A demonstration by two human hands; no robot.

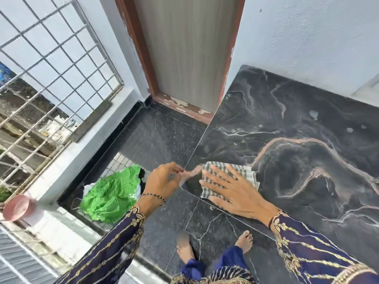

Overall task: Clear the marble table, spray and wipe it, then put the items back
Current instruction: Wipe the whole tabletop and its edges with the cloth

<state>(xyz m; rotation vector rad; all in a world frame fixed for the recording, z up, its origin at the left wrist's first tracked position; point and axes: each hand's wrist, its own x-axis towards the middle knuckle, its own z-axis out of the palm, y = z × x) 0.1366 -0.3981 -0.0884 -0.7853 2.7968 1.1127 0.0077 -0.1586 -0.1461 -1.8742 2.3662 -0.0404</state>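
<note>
The black marble table (297, 111) with pink and white veins fills the right side, and nothing stands on the part I see. A few wet drops (313, 114) lie near its far edge. A grey checked cloth (242, 171) lies folded at the table's near left corner. My right hand (231, 189) presses flat on the cloth with fingers spread. My left hand (164, 181) hovers just off the table's left edge, fingertips pinched together against the edge, with nothing visible in them.
A crumpled green bag (110, 195) lies on the dark floor to the left. A pink lid (18, 207) rests on the white ledge under the metal grille (51, 58). A closed door (184, 48) stands behind. My bare foot (245, 240) is by the table.
</note>
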